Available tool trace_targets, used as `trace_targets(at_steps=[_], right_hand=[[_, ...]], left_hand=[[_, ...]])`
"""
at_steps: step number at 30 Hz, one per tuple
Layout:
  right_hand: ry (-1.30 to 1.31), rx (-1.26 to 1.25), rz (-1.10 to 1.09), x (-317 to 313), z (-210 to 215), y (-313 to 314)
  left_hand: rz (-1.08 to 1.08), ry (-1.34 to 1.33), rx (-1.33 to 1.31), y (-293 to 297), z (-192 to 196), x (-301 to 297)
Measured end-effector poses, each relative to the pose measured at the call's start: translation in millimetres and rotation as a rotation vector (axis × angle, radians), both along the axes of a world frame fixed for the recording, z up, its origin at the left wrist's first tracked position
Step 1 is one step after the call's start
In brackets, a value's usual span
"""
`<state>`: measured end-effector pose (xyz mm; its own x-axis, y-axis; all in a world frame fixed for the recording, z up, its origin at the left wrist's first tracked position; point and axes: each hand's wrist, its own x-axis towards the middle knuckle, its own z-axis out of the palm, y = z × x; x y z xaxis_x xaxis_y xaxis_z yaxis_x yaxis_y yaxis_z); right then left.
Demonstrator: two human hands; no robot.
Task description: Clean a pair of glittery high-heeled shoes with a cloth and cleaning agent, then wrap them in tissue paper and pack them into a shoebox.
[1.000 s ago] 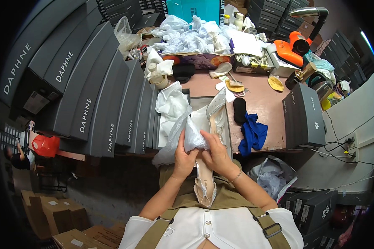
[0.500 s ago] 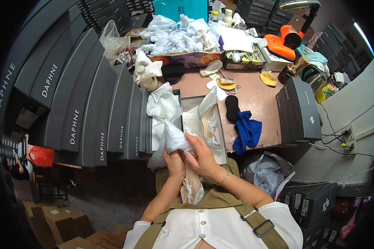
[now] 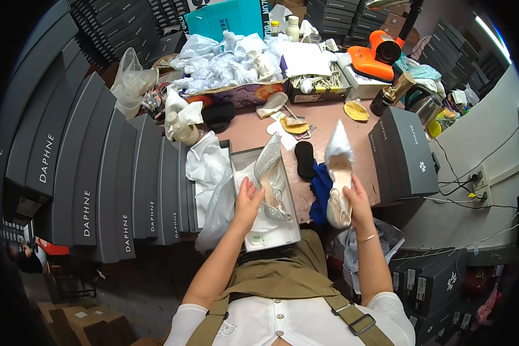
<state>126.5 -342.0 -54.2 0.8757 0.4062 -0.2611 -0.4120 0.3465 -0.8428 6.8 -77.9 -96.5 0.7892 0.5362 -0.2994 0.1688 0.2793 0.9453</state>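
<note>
My right hand holds a pale pointed high-heel shoe upright, sole toward me, to the right of an open shoe box. My left hand rests with fingers spread inside that open grey shoe box, touching white wrapping paper beside a second glittery silver heel that lies in the box. A blue cloth lies between the box and the held shoe.
A row of grey shoe boxes stands on edge at the left, another grey box at the right. Crumpled white paper, a black insole, an orange device and a heap of tissue crowd the brown table.
Both hands were together, working a shoe out of white wrapping over the box. Now they have parted: the right lifted the pale shoe out to the right, the left stayed in the box.
</note>
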Motion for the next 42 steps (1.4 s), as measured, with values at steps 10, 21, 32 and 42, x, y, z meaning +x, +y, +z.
trace_targets(at_steps=[10, 21, 32, 42], right_hand=[[-0.698, -0.741, -0.303, 65.0, -7.6, -18.3], [-0.799, -0.319, 0.312, -77.3, 26.8, 88.8], [-0.883, -0.283, 0.109, -46.1, 51.7, 102.7], [-0.95, -0.448, 0.112, -56.5, 17.8, 125.7]], left_hand=[[0.051, -0.145, -0.423, 5.7, 20.4, -3.8], [0.107, -0.111, 1.243, 14.5, 85.6, -61.7], [0.135, -0.142, 0.259, 95.7, 112.0, -77.5], [0.267, -0.228, 0.519, 101.7, 130.2, -36.1]])
